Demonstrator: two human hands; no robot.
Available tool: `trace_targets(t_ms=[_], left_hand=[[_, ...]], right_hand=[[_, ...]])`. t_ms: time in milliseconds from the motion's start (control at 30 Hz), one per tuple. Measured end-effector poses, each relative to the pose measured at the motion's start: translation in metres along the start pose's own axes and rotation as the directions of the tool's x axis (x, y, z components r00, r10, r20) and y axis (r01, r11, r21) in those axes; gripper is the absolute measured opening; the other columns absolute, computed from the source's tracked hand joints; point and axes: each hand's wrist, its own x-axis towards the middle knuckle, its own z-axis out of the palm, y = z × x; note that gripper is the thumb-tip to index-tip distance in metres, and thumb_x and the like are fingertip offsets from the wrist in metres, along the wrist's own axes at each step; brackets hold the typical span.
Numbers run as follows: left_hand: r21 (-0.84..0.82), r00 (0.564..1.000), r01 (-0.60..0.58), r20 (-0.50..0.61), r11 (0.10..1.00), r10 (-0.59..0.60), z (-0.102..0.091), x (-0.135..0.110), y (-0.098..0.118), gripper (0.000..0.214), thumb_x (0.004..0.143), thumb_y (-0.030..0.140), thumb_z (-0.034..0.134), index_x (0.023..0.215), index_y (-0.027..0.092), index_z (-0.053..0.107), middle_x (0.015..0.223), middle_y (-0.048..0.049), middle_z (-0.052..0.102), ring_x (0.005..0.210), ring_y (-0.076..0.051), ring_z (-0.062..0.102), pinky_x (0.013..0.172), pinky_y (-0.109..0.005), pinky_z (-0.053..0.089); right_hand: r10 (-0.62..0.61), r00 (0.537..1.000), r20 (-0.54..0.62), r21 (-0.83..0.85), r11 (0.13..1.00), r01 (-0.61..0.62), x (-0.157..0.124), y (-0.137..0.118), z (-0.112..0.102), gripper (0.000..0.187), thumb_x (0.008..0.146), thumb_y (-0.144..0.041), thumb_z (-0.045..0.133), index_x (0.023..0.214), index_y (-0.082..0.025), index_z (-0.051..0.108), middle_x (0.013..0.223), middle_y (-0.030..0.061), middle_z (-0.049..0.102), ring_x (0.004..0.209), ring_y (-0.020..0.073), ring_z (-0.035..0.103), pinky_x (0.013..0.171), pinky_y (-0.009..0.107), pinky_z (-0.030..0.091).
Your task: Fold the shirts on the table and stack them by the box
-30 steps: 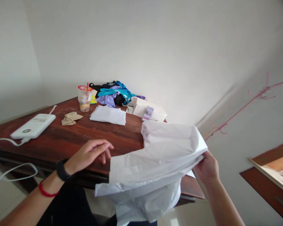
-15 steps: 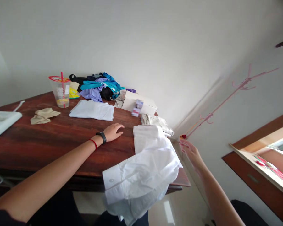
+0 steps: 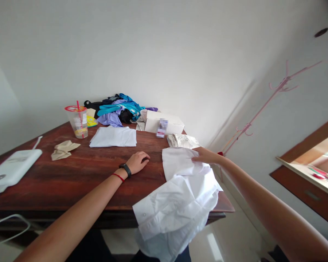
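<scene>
A white long-sleeved shirt lies over the table's right front corner, its lower part and a buttoned cuff hanging past the front edge. On its upper right edge is my right hand, thumb and fingers closed around a bit of the cloth. My left hand rests on the wood just left of the shirt, holding nothing, its fingers loosely bent and the thumb apart. A folded white cloth lies flat beyond my left hand. Behind the shirt sits a folded patterned off-white cloth.
Along the wall are a clothes heap and a white box. At the left of the dark wooden table stand a plastic cup with straw, a beige cloth and a white power bank. A pink coat stand leans right.
My right hand has come in from the right, from the air onto the shirt's upper edge. My left hand stays on the table, its fingers a little more bent. The view has shifted slightly.
</scene>
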Motion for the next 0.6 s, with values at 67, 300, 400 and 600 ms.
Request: trace_targets(t_ms=[67, 300, 400, 600], left_hand=[[-0.044, 1.0, 0.01, -0.006, 0.999, -0.01, -0.001, 0.0, 0.001, 0.024, 0.092, 0.03, 0.055, 0.105, 0.018, 0.071, 0.113, -0.0114, 0.071, 0.108, -0.028, 0.064, 0.105, -0.045, 0.046], [-0.319, 0.993, -0.021, 0.103, 0.948, 0.057, -0.011, 0.028, 0.019, 0.055, 0.095, 0.041, 0.057, 0.144, 0.018, 0.048, 0.149, -0.0145, 0.052, 0.136, -0.027, 0.051, 0.112, -0.044, 0.043], [-0.564, 0.926, 0.015, 0.319, 0.825, 0.202, -0.018, 0.057, 0.04, 0.08, 0.085, 0.038, 0.072, 0.154, 0.023, 0.034, 0.163, -0.0162, 0.032, 0.148, -0.03, 0.035, 0.116, -0.048, 0.037], [-0.776, 0.723, 0.059, 0.467, 0.628, 0.508, 0.0, 0.099, 0.092, 0.083, 0.065, 0.028, 0.091, 0.138, 0.021, 0.054, 0.152, -0.0138, 0.05, 0.144, -0.029, 0.043, 0.121, -0.048, 0.029]], right_hand=[[-0.159, 0.986, -0.058, -0.196, 0.97, 0.145, -0.02, -0.02, -0.001, 0.014, 0.081, -0.022, 0.064, 0.092, -0.021, 0.073, 0.08, 0.0034, 0.072, 0.074, 0.0207, 0.064, 0.067, 0.028, 0.046], [-0.512, 0.855, -0.079, -0.636, 0.687, 0.352, -0.088, -0.072, -0.005, 0.031, 0.09, -0.008, 0.046, 0.1, -0.023, 0.071, 0.084, 0.0044, 0.065, 0.062, 0.0136, 0.055, 0.058, 0.025, 0.038], [-0.591, 0.801, -0.092, -0.692, 0.616, 0.375, -0.102, -0.079, -0.02, 0.034, 0.092, -0.009, 0.044, 0.107, -0.024, 0.071, 0.083, 0.0037, 0.064, 0.064, 0.0138, 0.056, 0.058, 0.025, 0.04], [-0.678, 0.701, -0.221, -0.741, 0.584, 0.332, -0.123, -0.094, -0.066, 0.033, 0.094, -0.015, 0.047, 0.113, -0.026, 0.071, 0.084, 0.0016, 0.063, 0.063, 0.0119, 0.059, 0.058, 0.023, 0.044]])
